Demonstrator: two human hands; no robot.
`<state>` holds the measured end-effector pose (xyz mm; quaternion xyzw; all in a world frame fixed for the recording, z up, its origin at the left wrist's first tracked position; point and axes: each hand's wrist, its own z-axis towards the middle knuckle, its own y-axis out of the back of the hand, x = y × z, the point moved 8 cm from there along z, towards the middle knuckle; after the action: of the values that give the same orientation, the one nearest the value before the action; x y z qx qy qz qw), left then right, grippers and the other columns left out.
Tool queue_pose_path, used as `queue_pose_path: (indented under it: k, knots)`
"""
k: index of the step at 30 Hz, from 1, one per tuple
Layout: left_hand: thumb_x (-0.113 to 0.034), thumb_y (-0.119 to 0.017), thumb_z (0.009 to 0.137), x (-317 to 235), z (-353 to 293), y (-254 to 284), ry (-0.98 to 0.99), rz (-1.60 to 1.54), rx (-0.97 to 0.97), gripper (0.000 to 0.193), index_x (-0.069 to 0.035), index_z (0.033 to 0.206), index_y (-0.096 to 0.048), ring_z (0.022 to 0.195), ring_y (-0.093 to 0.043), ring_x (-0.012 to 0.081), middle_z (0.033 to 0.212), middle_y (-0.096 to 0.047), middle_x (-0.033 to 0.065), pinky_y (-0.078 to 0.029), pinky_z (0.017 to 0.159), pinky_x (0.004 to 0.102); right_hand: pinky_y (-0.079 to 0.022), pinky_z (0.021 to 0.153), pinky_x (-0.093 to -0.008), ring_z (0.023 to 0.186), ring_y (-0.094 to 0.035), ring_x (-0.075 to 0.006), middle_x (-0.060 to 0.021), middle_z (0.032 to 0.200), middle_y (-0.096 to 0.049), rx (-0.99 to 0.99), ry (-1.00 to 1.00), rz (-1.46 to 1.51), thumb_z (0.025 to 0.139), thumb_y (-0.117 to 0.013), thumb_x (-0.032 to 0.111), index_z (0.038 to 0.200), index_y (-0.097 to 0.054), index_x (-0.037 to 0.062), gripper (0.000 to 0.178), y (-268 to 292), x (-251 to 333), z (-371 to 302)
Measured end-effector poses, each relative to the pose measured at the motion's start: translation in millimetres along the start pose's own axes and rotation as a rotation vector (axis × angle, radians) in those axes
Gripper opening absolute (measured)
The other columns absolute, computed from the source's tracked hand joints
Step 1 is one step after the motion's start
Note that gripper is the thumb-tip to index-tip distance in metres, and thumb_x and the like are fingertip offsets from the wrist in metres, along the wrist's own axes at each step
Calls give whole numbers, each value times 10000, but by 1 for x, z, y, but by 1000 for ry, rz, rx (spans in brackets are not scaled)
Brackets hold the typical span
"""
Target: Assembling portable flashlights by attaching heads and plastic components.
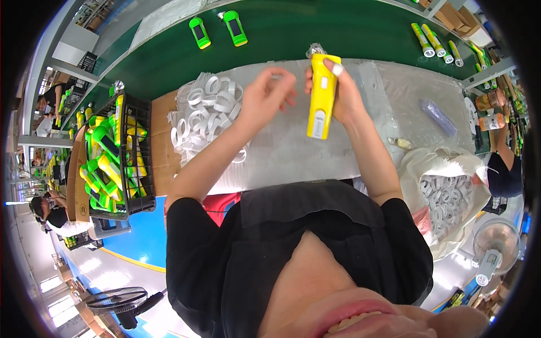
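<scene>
My right hand [348,97] grips a yellow flashlight [323,101] by its upper body, with the thumb, which has a white wrap, across it. Its clear, silvery head points away from me, and a pale panel shows near the lower end. My left hand [267,97] hovers to the left of the flashlight, apart from it, fingers loosely bent and spread with nothing visible in them. Beside my left forearm, a heap of white plastic rings [209,110] lies on the covered work surface [282,149].
A black crate [147,163] full of green and yellow flashlights stands left. Two green lamps [235,28] lie on the green belt [282,34], with several yellow-green tubes [423,40] farther right. A white sack [417,169] of rings is at right; a purple roll [438,117] lies behind it.
</scene>
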<state>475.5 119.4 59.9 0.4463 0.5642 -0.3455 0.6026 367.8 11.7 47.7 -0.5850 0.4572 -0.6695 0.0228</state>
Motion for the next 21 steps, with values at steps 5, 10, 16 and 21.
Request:
queue_pose_path:
  k: [5,10,16,21]
  knots:
    - [-719,-327,922,16,-4,-36,145,-686,152,901,42,1404,-354,1262,-502,327,1362,-488,283,-448,1000,445,-488,633,-320,703,-594,-193,-104,844,-584,236,57,-220,925,-544,533,1211,-496,34,577,-38,-32,-63]
    - [-419,-538,977,3,-10,-38,57,-893,146,478,-19,1235,-573,909,-627,233,947,-655,129,-524,804,372,-513,709,-335,783,-637,-211,-134,935,-622,258,4,-312,948,-548,470,1249,-460,36,535,-48,-45,-95]
    - [-232,-511,1002,-31,-53,-40,-246,-236,159,276,-58,995,-725,894,-591,158,1006,-651,35,-491,770,295,-520,732,-317,804,-628,-182,-127,997,-631,184,21,-349,975,-552,399,1266,-441,23,488,-43,-43,-107]
    - [-247,-413,1025,-49,-67,-73,-820,164,213,347,-49,1098,-689,985,-596,209,1101,-659,85,-475,861,325,-502,673,-297,772,-611,-171,-100,939,-603,72,49,-233,983,-546,377,1264,-446,30,457,-20,-50,-116]
